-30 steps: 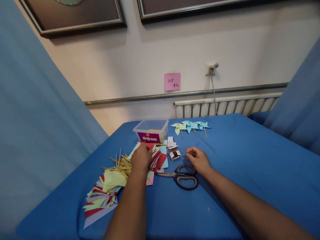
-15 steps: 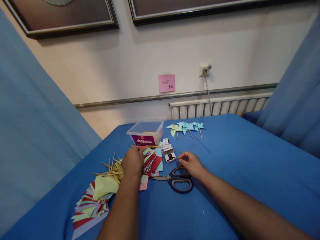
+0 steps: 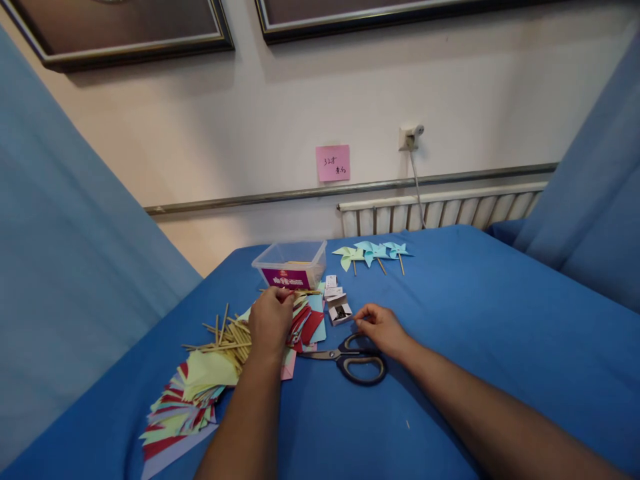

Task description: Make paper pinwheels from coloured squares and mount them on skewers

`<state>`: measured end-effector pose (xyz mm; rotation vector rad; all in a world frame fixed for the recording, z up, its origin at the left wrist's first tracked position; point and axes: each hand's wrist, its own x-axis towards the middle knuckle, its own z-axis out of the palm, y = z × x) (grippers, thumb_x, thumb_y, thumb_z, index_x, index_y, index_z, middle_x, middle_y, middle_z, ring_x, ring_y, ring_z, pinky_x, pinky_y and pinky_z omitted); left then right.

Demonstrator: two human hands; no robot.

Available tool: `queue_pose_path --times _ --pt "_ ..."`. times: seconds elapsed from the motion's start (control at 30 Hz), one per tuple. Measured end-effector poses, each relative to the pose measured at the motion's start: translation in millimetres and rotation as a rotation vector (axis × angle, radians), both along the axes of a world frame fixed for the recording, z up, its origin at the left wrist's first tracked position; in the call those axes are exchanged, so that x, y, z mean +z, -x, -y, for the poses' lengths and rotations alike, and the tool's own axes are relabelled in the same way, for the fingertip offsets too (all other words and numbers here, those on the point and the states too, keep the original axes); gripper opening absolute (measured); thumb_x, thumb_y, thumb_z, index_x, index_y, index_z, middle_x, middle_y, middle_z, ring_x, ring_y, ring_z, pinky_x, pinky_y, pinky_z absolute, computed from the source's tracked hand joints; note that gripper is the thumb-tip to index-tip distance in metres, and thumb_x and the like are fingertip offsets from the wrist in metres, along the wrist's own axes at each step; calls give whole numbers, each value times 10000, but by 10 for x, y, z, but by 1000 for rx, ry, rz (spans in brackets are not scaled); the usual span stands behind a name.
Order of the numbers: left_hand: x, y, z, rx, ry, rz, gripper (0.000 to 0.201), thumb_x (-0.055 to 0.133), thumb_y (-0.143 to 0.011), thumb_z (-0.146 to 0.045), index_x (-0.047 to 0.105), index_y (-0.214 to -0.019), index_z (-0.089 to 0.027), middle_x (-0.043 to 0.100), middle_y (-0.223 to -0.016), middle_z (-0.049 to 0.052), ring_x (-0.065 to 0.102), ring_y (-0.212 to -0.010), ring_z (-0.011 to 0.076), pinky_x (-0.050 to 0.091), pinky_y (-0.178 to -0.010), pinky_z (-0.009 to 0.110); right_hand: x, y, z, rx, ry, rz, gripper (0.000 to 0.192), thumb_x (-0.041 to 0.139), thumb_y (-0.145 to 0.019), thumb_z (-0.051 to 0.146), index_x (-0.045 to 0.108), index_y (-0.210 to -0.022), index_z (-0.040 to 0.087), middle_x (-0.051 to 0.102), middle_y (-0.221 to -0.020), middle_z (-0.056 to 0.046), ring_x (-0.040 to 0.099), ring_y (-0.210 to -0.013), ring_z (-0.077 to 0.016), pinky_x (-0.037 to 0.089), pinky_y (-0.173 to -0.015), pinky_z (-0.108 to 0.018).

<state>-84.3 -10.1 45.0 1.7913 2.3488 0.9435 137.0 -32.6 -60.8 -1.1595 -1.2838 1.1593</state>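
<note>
While your left hand presses curled onto the pile of red and blue cut paper pieces, your right hand pinches something too small to tell beside the black-handled scissors.

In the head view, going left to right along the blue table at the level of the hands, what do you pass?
Fanned paper stack → wooden sticks → left hand on the cut coloured papers → small open box → right hand, just behind the scissors' handles.
</note>
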Motion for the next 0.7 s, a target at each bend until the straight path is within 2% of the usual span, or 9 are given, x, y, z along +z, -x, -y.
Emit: queue_pose_path --times 0.2,0.3,0.37,0.4,0.47,0.57,0.63,0.7 --pt "7 -32 31 24 -327 144 160 604 -790 -328 683 -865 -210 723 -855 46 656 -785 216 457 -708 322 9 7 -2 -22 7 26 87 655 -688 252 639 -748 192 647 -639 13 589 -591 -137 470 -570 -244" --pt "-2 -122 67 -16 -523 270 185 593 -806 -310 681 -927 -201 718 -888 34 659 -815 188 482 -763 303 32 14 4 -34 -9 16 117 649 -698 298 640 -751 193 636 -637 16 569 -580 -134 455 -572 -248" --pt "-25 -228 110 -82 -588 345 214 580 -819 -300 669 -987 -202 712 -950 35 657 -861 177 494 -798 292 88 19 31 -33 -26 -13 169 660 -716 359 642 -741 193 627 -626 13 567 -585 -140 453 -583 -256" --pt "-42 -292 137 -127 -593 366 222 573 -826 -300 666 -1004 -205 708 -987 38 653 -899 177 495 -824 294 130 20 53 -20 -26 -43 215 666 -729 406 647 -738 191 632 -633 5 577 -600 -147 458 -597 -262" --pt "-86 -428 194 -306 -495 363 169 562 -835 -280 674 -944 -217 706 -989 39 647 -938 178 492 -865 301 237 14 108 40 -2 -140 346 653 -756 528 672 -757 182 670 -704 -30 613 -663 -164 474 -642 -273" --pt "-153 -610 264 -594 -394 314 112 556 -818 -213 667 -801 -222 710 -1012 54 628 -1015 207 463 -950 364 402 -20 185 145 106 -445 590 504 -785 730 706 -855 180 715 -903 -84 655 -760 -187 500 -687 -288" --pt "-185 -691 287 -767 -364 227 133 556 -816 -183 666 -763 -234 707 -1070 56 572 -1135 228 407 -1028 419 478 -54 205 168 116 -615 630 474 -778 769 706 -915 199 722 -945 -82 667 -815 -204 514 -708 -303" --pt "-205 -733 290 -893 -348 147 163 554 -805 -139 670 -752 -240 679 -1169 51 485 -1251 237 349 -1079 456 513 -87 197 150 82 -708 560 544 -778 719 702 -948 209 731 -960 -69 670 -861 -212 520 -749 -315"
